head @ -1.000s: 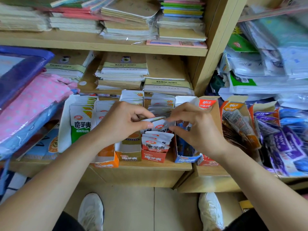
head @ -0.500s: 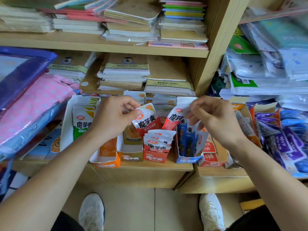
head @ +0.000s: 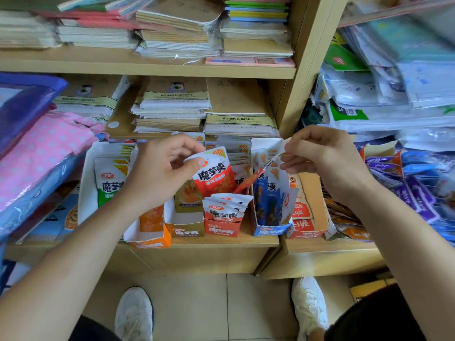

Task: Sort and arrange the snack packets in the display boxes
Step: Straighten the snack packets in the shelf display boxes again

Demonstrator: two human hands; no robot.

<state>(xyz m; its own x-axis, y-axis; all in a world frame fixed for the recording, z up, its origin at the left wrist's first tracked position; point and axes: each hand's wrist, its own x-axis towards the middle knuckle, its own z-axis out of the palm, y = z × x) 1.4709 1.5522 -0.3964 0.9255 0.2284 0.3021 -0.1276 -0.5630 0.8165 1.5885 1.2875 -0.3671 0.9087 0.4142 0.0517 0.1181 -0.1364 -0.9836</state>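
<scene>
between the two hands (head: 160, 173) (head: 327, 163), pinched red packets (head: 214, 177) (head: 253, 175)

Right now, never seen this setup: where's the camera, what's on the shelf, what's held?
No machine here: one wide camera worn on a person's head looks down at their bare hands. The wooden shelf carries open display boxes, among them a red box and a blue box, stocked with snack packets; notebook stacks lie behind. The left hand holds a red packet upright in its grip. The right hand pinches a second red packet, tilted, over the boxes.
</scene>
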